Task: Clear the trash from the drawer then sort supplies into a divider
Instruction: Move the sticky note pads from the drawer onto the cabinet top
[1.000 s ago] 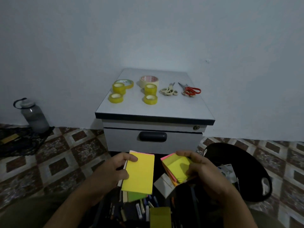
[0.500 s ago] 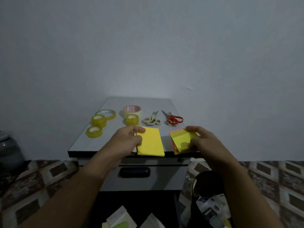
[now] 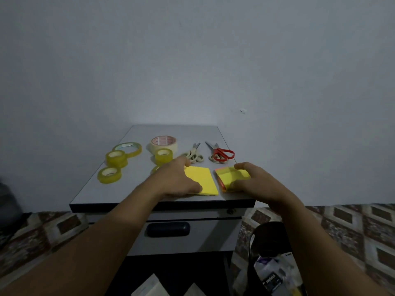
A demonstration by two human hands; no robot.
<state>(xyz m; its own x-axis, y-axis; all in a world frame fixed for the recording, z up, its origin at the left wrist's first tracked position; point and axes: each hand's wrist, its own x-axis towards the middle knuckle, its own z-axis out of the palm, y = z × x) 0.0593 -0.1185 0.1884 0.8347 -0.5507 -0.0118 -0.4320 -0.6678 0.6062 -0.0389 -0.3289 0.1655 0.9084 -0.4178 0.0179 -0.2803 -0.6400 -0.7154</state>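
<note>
A flat yellow sticky-note pad [image 3: 203,180] lies on the grey cabinet top [image 3: 128,189] near its front edge. My left hand [image 3: 175,180] holds its left side, thumb on top and fingers at the far edge. A thicker yellow pad with pink and orange layers [image 3: 232,177] sits just to the right. My right hand [image 3: 254,182] pinches that pad between thumb and fingers. Below, the open drawer [image 3: 171,283] shows only paper corners at the frame's bottom.
Several yellow tape rolls [image 3: 115,159], a beige tape roll [image 3: 163,143], beige scissors [image 3: 193,155] and red scissors [image 3: 221,153] lie further back on the cabinet. A black bin with trash [image 3: 271,263] stands on the tiled floor at right. A closed drawer handle [image 3: 168,229] faces me.
Both hands rose from the open drawer with the pads and have set them down on the cabinet top near the front edge.
</note>
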